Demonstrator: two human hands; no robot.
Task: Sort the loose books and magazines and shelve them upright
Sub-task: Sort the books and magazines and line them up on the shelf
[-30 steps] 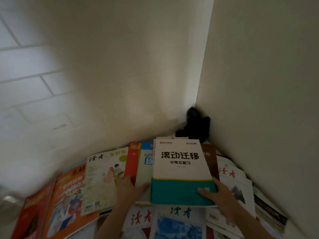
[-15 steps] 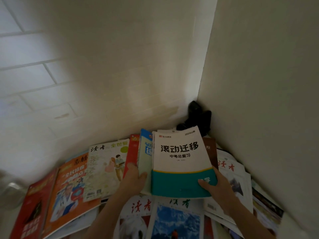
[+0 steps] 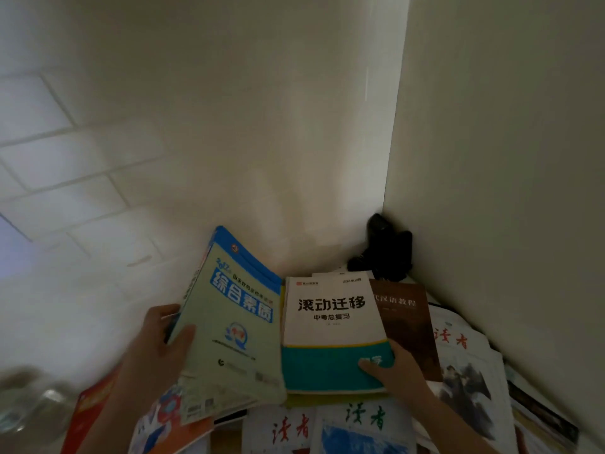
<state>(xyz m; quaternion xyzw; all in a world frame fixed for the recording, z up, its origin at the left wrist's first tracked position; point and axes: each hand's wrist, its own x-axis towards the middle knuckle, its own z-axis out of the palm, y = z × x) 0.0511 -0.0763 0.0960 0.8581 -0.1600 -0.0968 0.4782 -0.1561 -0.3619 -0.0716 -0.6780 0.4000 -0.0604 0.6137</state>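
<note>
**Mia:** What are the hands doing?

**Ben:** The left hand (image 3: pixel 160 342) grips the pale green book (image 3: pixel 229 326) by its side edge. The thumb lies on the cover and the fingers curl behind. That book is tipped up, leaning away from the white and teal book (image 3: pixel 330 335).

**Mia:** And the other hand?

**Ben:** The right hand (image 3: pixel 397 371) holds the white and teal book at its near right corner, thumb on top. I think the fingers go under it, but I cannot see them well.

**Mia:** Where are the rest?

**Ben:** A brown book (image 3: pixel 406 326) lies just past the right hand, partly under the white one. Magazines (image 3: pixel 360 424) lie flat below both hands, and more magazines (image 3: pixel 468 371) spread out to the right of the right hand.

**Mia:** How should the books go up?

**Ben:** I would stand the green one fully straight first, bottom edge down. Then bring the white one up beside it, so they hold each other. Thin books flop, so keep a hand on each until they lean on something.

**Mia:** Is there room?

**Ben:** Above the hands it is open, just bare wall (image 3: pixel 262 142). To the right the side wall (image 3: pixel 507 191) is close. A dark thing (image 3: pixel 384 249) sits in the corner beyond the right hand, so do not push books into it.
</note>
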